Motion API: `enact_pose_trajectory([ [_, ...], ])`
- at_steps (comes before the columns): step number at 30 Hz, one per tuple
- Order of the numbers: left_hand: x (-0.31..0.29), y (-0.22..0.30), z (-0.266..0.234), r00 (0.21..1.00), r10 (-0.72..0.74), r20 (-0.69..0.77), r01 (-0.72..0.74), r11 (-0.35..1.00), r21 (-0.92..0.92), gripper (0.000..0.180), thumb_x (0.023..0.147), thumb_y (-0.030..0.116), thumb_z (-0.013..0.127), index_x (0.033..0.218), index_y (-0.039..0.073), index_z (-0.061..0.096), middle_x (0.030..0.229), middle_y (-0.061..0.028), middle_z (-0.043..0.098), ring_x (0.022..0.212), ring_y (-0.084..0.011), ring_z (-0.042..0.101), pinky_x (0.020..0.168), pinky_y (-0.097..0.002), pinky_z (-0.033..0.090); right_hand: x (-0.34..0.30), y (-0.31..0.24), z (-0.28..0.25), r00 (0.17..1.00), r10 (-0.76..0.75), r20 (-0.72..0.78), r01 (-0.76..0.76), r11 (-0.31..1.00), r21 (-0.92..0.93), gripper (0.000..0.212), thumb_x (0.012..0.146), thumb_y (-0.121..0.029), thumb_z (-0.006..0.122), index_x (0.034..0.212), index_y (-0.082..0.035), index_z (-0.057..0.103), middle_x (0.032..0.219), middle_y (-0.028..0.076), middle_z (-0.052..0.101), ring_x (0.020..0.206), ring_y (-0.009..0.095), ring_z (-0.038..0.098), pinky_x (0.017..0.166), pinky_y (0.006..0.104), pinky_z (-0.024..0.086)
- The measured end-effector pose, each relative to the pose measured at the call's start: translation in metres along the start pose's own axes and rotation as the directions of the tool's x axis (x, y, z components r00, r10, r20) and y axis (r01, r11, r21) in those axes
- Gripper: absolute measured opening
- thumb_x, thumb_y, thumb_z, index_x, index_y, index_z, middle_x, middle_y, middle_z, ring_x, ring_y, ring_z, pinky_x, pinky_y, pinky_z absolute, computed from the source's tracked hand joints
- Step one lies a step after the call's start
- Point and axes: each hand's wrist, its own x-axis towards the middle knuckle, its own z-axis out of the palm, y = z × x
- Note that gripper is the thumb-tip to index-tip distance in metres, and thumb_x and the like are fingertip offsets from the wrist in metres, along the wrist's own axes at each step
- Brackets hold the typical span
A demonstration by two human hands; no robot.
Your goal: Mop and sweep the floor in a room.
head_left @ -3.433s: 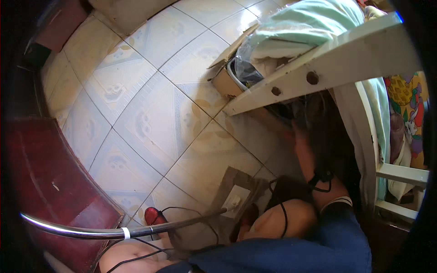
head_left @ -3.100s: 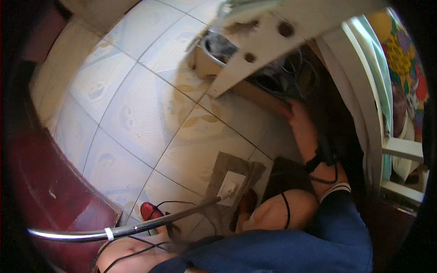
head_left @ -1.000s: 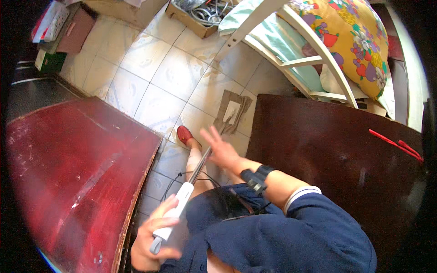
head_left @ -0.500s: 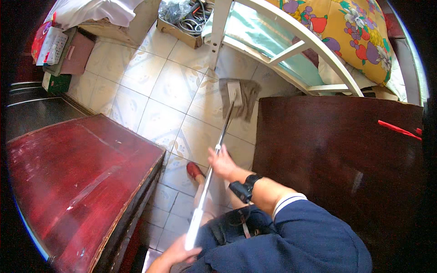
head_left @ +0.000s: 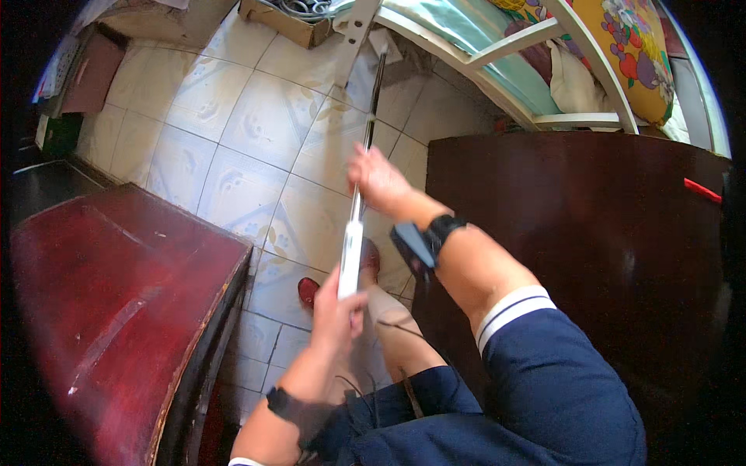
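Observation:
I grip a long flat mop (head_left: 352, 245) with both hands. My left hand (head_left: 336, 309) is closed around the white handle end, close to my body. Farther up, my right hand (head_left: 377, 180) is wrapped round the metal pole, slightly blurred. The pole slants away from me over the tiled floor. At its far end the pale mop head (head_left: 386, 46) and its grey-brown cloth lie under the edge of the white bed frame, partly in shadow. A black device is strapped to each wrist.
A dark red cabinet (head_left: 116, 311) stands at my left, a dark brown wooden board (head_left: 567, 256) at my right. The white bed frame (head_left: 513, 50) and its post (head_left: 359, 35) rise ahead. A cardboard box (head_left: 287, 27) of cables sits at the far floor edge.
The mop has been pushed forward, its head going from open tiles to beneath the bed frame. Both hands have moved ahead with it, and the view has shifted.

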Motion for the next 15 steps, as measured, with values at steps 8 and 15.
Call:
enact_pose_trajectory([
  [8,-0.115,-0.051,-0.060,0.949,-0.180,-0.259,0.203,0.977,0.067,0.043,0.076,0.005,0.053,0.117,0.005,0.043,0.060,0.0014,0.042,0.036,-0.0064,0.036,0.030,-0.0206,0.030,-0.059,-0.142,0.030,0.999,0.051,0.019,-0.054,0.964,0.259,0.017,0.065,-0.009,0.059,0.080,-0.009,0.050,0.105,0.012,0.050,0.120,0.036,0.030,0.098,0.0495,0.026],
  [15,0.052,-0.003,-0.049,0.798,0.593,0.111,-0.547,0.635,0.546,0.058,0.074,0.009,0.057,0.126,-0.003,0.032,0.088,-0.0083,0.053,0.066,-0.0108,0.049,0.059,-0.0228,0.041,0.026,-0.005,0.028,0.956,0.278,-0.090,-0.280,0.960,-0.012,0.019,0.067,-0.024,0.065,0.076,-0.013,0.052,0.099,0.003,0.053,0.118,0.027,0.036,0.088,0.0614,0.029],
])
